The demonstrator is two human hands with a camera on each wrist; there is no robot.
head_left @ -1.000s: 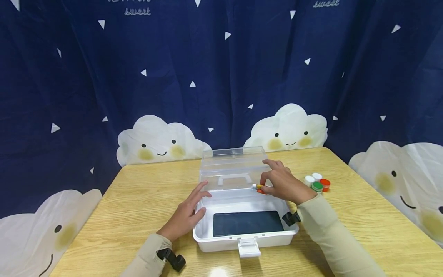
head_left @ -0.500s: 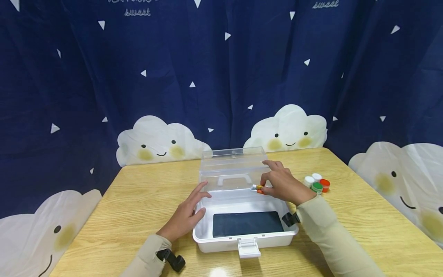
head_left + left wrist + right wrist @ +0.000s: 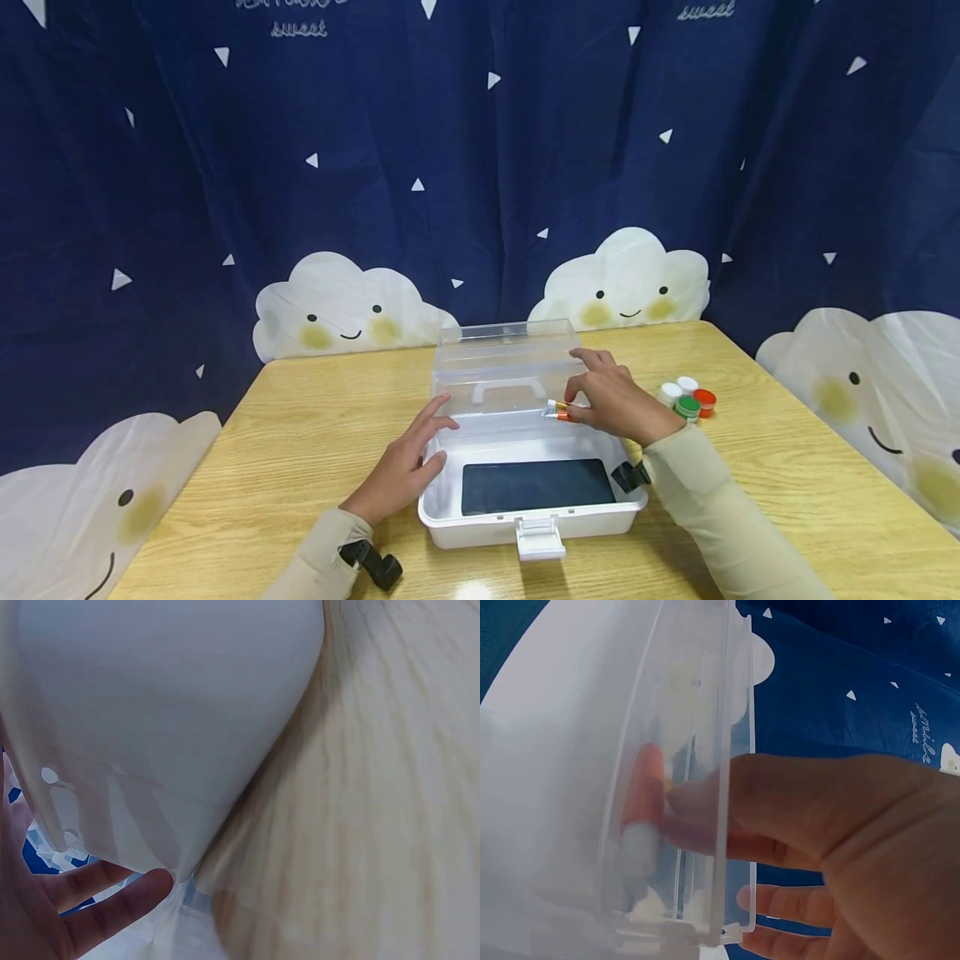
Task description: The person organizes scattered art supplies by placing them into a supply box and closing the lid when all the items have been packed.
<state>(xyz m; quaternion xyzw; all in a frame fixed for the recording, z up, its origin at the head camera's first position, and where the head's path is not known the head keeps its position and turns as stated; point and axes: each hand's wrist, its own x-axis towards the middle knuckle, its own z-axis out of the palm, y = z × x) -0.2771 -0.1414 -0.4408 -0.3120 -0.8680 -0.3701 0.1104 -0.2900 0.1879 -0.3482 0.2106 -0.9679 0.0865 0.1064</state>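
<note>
A white box (image 3: pixel 534 527) stands with its clear lid and tray (image 3: pixel 495 387) raised at the back. In the head view, my right hand (image 3: pixel 618 404) reaches into the tray's right end. Its thumb and finger pinch a small yellow paint tube (image 3: pixel 559 404) with a white cap, mostly hidden by the fingers. Just in front lies an orange-red paint tube (image 3: pixel 564 417), seen blurred through the translucent tray wall in the right wrist view (image 3: pixel 645 787). My left hand (image 3: pixel 405 462) rests at the box's left rim, fingers loosely extended; its fingertips touch the back corner in the left wrist view.
A dark rectangular panel (image 3: pixel 536 485) lies on the box floor, and a white latch (image 3: pixel 539 538) hangs at the front. Several small jars with white, green (image 3: pixel 687 407) and red (image 3: pixel 705 402) lids stand right on the wooden table (image 3: pixel 322 417). A blue curtain (image 3: pixel 375 125) hangs behind.
The yellow tube has shifted slightly in the right fingers, close above the orange-red one, which shows a little more. The left hand and the box stay where they were.
</note>
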